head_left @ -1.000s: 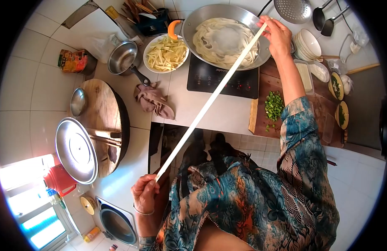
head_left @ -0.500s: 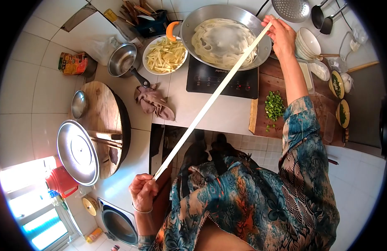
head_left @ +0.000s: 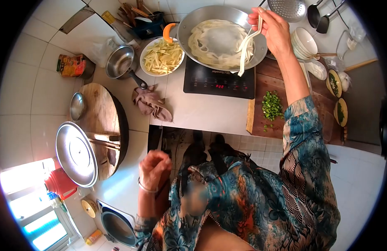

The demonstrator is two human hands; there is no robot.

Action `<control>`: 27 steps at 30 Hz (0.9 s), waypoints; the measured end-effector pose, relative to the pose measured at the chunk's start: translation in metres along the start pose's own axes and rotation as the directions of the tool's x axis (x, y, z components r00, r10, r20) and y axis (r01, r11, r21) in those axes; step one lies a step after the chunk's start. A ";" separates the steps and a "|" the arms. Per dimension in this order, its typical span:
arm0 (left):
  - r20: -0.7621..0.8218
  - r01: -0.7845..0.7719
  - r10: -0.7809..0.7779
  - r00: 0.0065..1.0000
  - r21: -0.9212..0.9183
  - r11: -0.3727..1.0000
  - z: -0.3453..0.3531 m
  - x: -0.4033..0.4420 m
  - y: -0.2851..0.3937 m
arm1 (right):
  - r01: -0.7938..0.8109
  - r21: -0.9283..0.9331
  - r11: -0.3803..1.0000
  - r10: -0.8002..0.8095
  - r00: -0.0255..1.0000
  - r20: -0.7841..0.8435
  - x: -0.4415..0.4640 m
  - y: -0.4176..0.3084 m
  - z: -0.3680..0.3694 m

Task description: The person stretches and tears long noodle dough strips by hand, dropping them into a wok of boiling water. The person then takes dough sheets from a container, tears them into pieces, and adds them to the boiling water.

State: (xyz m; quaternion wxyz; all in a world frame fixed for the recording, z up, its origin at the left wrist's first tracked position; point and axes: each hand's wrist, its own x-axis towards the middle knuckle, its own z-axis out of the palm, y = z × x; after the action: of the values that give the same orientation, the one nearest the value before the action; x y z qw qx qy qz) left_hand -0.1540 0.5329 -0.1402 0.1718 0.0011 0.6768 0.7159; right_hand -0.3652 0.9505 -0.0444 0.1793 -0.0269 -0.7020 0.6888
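Note:
My right hand point(head_left: 276, 33) is over the right rim of a wide metal pan point(head_left: 181, 46), pinching one end of a long pale noodle point(head_left: 243, 52). The noodle hangs in a loose, bent strand above the pan's right side. Several flat noodles point(head_left: 201, 46) lie in cloudy liquid in the pan, which sits on a black induction cooker point(head_left: 218, 81) with lit red digits. Lower left, my left hand point(head_left: 155, 169) is in the air by the counter edge, fingers curled in, with nothing visible in them.
Left of the pan is a plate of cut potato strips point(head_left: 163, 57), with a saucepan point(head_left: 120, 61) and a brown cloth point(head_left: 149, 102) nearby. Chopped green pieces point(head_left: 272, 105) lie on a wooden board point(head_left: 260, 121). White bowls point(head_left: 304, 42) are stacked at right.
The noodle was stretched taut between both hands. Its lower end has left my left hand and swung up to the pan. My left hand has risen slightly.

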 end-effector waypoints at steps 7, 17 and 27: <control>0.069 -0.097 0.110 0.992 -0.170 0.981 0.067 0.108 0.026 | -0.012 0.149 0.989 -0.004 0.994 0.106 -0.028 -0.047 0.031; 0.436 -0.390 0.440 0.785 -0.205 0.898 0.157 0.215 0.025 | 0.014 0.175 0.984 -0.070 0.944 0.321 -0.037 -0.099 0.058; 0.572 -0.089 0.279 0.771 -0.336 0.938 0.170 0.191 0.046 | 0.431 -0.881 0.198 0.203 0.861 0.467 0.013 -0.025 0.021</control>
State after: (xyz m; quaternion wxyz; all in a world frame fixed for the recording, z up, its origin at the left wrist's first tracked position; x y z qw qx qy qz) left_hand -0.3054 0.7434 -0.1254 0.3079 0.2743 0.4688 0.7812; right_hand -0.3783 0.9325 -0.0171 -0.0089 0.0958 -0.9938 0.0557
